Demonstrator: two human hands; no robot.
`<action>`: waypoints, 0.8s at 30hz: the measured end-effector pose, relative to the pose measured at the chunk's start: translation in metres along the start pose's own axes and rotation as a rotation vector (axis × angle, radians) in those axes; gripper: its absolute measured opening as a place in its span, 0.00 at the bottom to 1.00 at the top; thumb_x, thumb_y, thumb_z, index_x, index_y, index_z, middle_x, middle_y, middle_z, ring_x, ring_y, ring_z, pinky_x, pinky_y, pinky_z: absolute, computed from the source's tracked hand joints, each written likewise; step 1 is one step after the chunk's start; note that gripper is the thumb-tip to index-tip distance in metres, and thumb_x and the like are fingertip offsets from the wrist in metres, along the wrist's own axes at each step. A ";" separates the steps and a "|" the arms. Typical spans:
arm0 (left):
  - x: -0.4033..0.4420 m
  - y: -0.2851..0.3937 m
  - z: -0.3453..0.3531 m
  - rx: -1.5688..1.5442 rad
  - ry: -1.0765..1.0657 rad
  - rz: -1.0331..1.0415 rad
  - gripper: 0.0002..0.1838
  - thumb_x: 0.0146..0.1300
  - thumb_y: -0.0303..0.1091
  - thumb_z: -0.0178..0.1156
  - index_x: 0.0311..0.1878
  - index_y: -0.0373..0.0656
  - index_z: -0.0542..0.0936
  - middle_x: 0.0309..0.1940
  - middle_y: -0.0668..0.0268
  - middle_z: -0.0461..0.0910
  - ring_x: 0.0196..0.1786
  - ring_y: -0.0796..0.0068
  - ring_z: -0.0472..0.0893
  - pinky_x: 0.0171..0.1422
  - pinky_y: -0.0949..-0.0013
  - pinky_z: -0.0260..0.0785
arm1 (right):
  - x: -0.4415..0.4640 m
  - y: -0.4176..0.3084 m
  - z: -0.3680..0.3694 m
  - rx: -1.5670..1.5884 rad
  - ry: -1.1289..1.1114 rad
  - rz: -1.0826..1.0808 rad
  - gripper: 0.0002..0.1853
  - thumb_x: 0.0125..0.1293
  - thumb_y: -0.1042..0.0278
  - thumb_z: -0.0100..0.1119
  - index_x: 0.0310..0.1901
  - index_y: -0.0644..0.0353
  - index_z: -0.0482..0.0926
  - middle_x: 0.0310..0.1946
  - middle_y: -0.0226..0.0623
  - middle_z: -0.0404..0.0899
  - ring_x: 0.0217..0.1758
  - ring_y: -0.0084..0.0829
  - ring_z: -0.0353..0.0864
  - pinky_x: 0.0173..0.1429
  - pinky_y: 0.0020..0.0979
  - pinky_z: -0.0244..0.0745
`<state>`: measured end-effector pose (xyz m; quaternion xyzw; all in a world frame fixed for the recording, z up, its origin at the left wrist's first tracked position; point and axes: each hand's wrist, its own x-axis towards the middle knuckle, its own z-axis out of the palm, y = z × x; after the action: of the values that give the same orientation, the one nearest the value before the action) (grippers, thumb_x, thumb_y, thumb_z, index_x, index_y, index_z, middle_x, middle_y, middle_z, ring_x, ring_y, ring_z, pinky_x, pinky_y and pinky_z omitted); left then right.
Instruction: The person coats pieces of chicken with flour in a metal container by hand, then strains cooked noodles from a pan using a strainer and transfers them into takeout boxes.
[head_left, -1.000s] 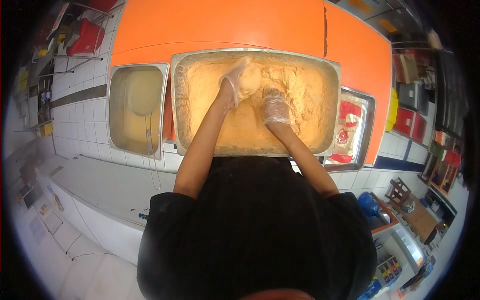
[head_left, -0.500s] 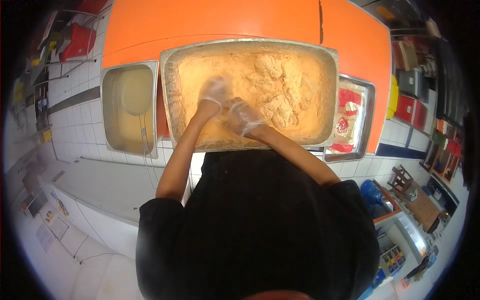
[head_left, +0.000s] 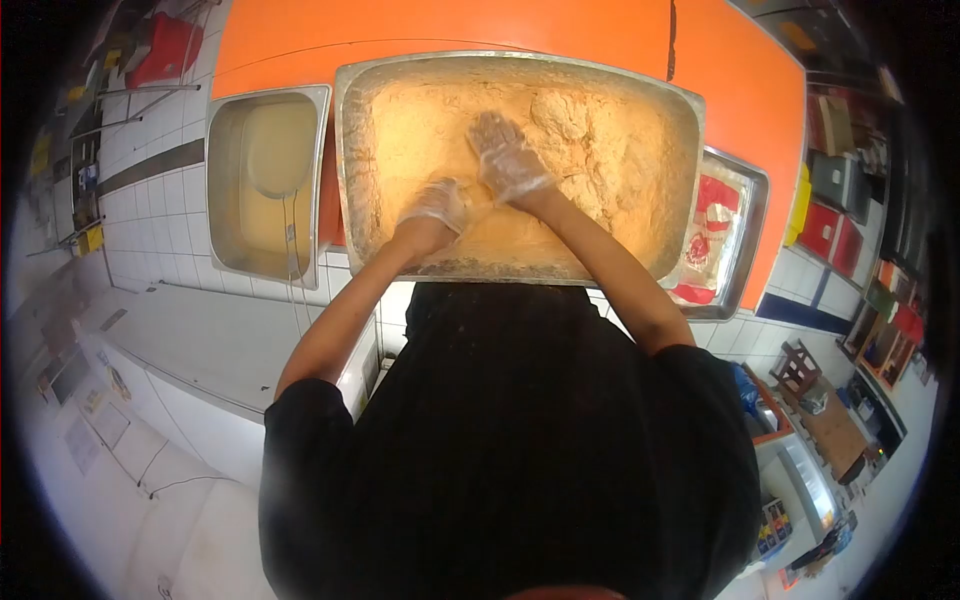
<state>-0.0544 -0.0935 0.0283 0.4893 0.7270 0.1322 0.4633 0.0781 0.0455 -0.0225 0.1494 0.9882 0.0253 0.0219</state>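
Note:
A large metal tub holds pale orange breading flour. Coated, lumpy pieces are heaped in its right half. Both my hands wear clear plastic gloves and are down in the flour. My right hand lies over the middle, beside the heap, its fingers stretched out and slightly smeared. Closer to me and left of it, my left hand is low in the flour. Motion blur and the flour hide its fingers, so whether anything is in them cannot be made out.
Left of the tub stands a deep metal pan with pale liquid and a round strainer, its wire handle hanging over the front. On the right, a metal tray carries a red and white bag. The counter is orange.
My right hand has moved forward and its fingers have stretched out. My left hand has come back toward me, lower in the tub. The view has shifted slightly.

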 end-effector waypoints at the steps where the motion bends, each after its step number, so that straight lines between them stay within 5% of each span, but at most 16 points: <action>1: -0.002 -0.005 -0.003 0.041 -0.042 -0.003 0.21 0.62 0.44 0.55 0.51 0.37 0.77 0.44 0.44 0.79 0.50 0.46 0.77 0.55 0.54 0.67 | 0.010 0.001 0.003 -0.152 0.006 0.039 0.32 0.65 0.66 0.43 0.68 0.75 0.57 0.71 0.59 0.53 0.76 0.52 0.53 0.78 0.46 0.46; 4: -0.006 -0.023 -0.014 0.130 -0.074 0.009 0.17 0.60 0.40 0.57 0.45 0.37 0.78 0.43 0.46 0.79 0.48 0.47 0.77 0.52 0.55 0.68 | 0.035 -0.003 0.003 0.365 0.133 0.252 0.35 0.65 0.62 0.44 0.69 0.75 0.54 0.72 0.60 0.51 0.76 0.53 0.50 0.79 0.47 0.40; 7: -0.023 -0.030 -0.010 0.100 0.047 0.025 0.19 0.63 0.47 0.56 0.42 0.37 0.80 0.41 0.45 0.79 0.45 0.45 0.77 0.51 0.54 0.68 | 0.050 -0.025 -0.018 0.093 -0.105 0.356 0.38 0.67 0.54 0.42 0.69 0.80 0.51 0.71 0.67 0.47 0.77 0.56 0.44 0.79 0.50 0.37; 10: -0.039 -0.042 -0.011 0.047 0.161 -0.008 0.19 0.64 0.46 0.55 0.43 0.38 0.80 0.44 0.45 0.79 0.49 0.45 0.77 0.54 0.56 0.68 | 0.066 -0.040 0.008 0.396 0.116 0.384 0.37 0.67 0.56 0.41 0.68 0.81 0.51 0.72 0.64 0.47 0.77 0.53 0.45 0.79 0.46 0.37; 13: -0.053 -0.048 -0.013 0.103 0.242 -0.010 0.18 0.63 0.43 0.56 0.47 0.38 0.80 0.46 0.47 0.79 0.51 0.46 0.77 0.56 0.56 0.68 | 0.075 -0.035 0.024 0.442 0.206 0.243 0.37 0.68 0.56 0.41 0.68 0.80 0.52 0.72 0.62 0.50 0.77 0.52 0.48 0.79 0.42 0.40; 16: -0.080 -0.020 -0.031 0.102 0.421 0.060 0.17 0.62 0.38 0.58 0.50 0.39 0.78 0.47 0.49 0.79 0.50 0.48 0.78 0.55 0.56 0.70 | 0.094 -0.035 0.004 0.540 -0.085 0.037 0.36 0.70 0.55 0.38 0.71 0.73 0.49 0.73 0.57 0.48 0.77 0.49 0.48 0.79 0.42 0.41; 18: -0.093 -0.016 -0.035 0.151 0.510 0.122 0.17 0.63 0.36 0.58 0.53 0.39 0.77 0.48 0.52 0.79 0.49 0.52 0.79 0.53 0.57 0.71 | 0.111 -0.040 0.025 0.575 -0.022 0.007 0.35 0.71 0.56 0.37 0.71 0.72 0.49 0.74 0.55 0.49 0.78 0.49 0.47 0.79 0.42 0.44; 21: -0.111 0.003 -0.052 -0.531 0.392 -0.217 0.20 0.64 0.30 0.59 0.59 0.40 0.73 0.49 0.59 0.79 0.48 0.66 0.80 0.49 0.66 0.73 | 0.120 -0.052 0.023 0.468 0.052 -0.121 0.33 0.70 0.58 0.37 0.71 0.71 0.51 0.73 0.53 0.51 0.77 0.49 0.48 0.78 0.42 0.46; 24: -0.121 -0.006 -0.055 -1.104 0.421 -0.313 0.26 0.62 0.25 0.61 0.64 0.41 0.69 0.51 0.64 0.77 0.48 0.78 0.78 0.43 0.76 0.72 | 0.091 -0.072 0.010 0.454 -0.019 -0.255 0.33 0.70 0.57 0.37 0.71 0.70 0.52 0.73 0.53 0.53 0.77 0.48 0.49 0.78 0.42 0.46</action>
<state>-0.0904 -0.1833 0.1199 0.0275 0.6905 0.5136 0.5086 -0.0295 0.0038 -0.0400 0.0248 0.9792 -0.2013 0.0000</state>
